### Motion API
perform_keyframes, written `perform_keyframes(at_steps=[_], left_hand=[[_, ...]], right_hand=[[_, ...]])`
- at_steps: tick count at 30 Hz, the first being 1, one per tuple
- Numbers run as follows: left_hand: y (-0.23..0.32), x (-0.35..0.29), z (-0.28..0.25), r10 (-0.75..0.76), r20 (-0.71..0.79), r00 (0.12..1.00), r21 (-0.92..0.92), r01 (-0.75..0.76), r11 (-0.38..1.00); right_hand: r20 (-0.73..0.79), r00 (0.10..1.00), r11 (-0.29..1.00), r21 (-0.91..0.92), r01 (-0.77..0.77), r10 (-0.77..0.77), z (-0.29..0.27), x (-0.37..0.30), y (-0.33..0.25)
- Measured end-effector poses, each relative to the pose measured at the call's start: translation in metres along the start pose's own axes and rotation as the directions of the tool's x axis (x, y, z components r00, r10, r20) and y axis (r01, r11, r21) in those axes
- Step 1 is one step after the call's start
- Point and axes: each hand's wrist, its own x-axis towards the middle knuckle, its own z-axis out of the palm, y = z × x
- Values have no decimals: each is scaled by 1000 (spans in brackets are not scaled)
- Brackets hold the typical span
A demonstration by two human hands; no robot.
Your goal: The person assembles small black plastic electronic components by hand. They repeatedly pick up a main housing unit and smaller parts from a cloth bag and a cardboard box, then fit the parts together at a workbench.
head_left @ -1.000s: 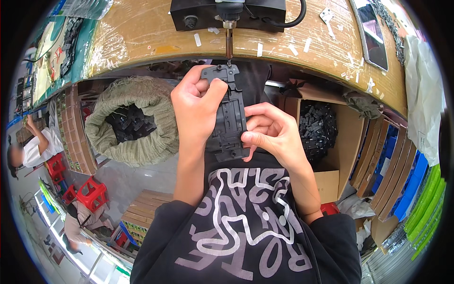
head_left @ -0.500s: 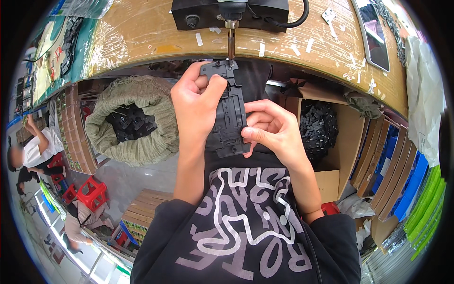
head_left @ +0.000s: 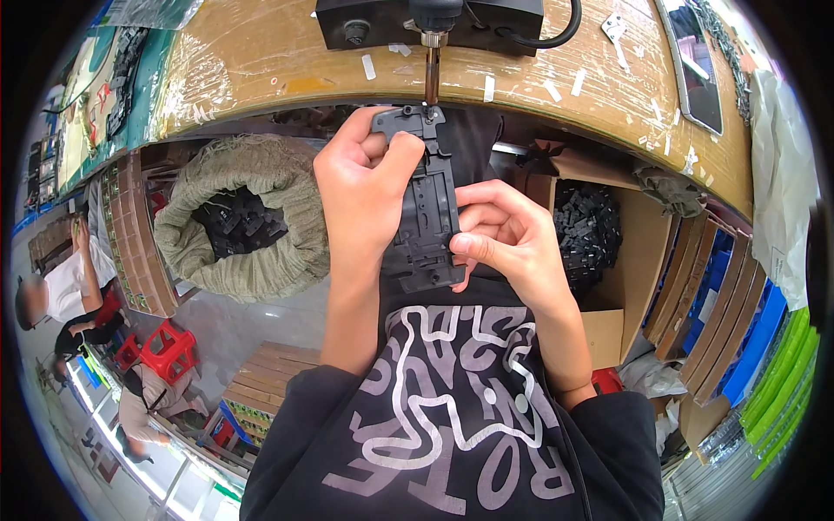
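Observation:
Between my hands is a long black moulded plastic part, held lengthwise in front of the table edge. My left hand grips its upper left side, thumb lying over the face and fingers curled behind. Lower down, my right hand pinches the right edge between thumb and fingers. The part's top end is at the tip of a screwdriver bit that points down from a dark driver head fixed above the table. Whether the tip touches a screw is too small to tell.
A black box-shaped base stands behind the bit, with a cable at its right. Left of me is a fabric-lined sack of black parts; right, a cardboard box of small black pieces. A phone lies on the table. Other people sit far left.
In the picture, the bit, base and black part have shifted slightly right. My grip on the part stays the same. At far left, a person's arm has moved.

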Motion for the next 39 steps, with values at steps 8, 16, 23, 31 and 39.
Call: perform_keyframes(at_steps=[8, 16, 23, 31, 39], left_hand=[[3, 3, 2, 51, 3, 999, 96, -52, 994], [1, -1, 1, 26, 12, 1000, 43, -27, 999], [-1, 0, 0, 40, 15, 999, 47, -40, 998], [2, 1, 2, 31, 4, 1000, 53, -31, 998], [-2, -2, 1, 33, 10, 999, 31, -33, 999]], right_hand=[[-17, 1000, 999, -37, 0, -1, -1, 2, -2], [-12, 1000, 999, -35, -1, 1, 0, -2, 1], [-14, 1000, 999, -47, 8, -8, 2, -3, -1], [-13, 1000, 999, -48, 22, -23, 1, -2, -1], [-26, 1000, 998, -59, 13, -15, 3, -5, -1]])
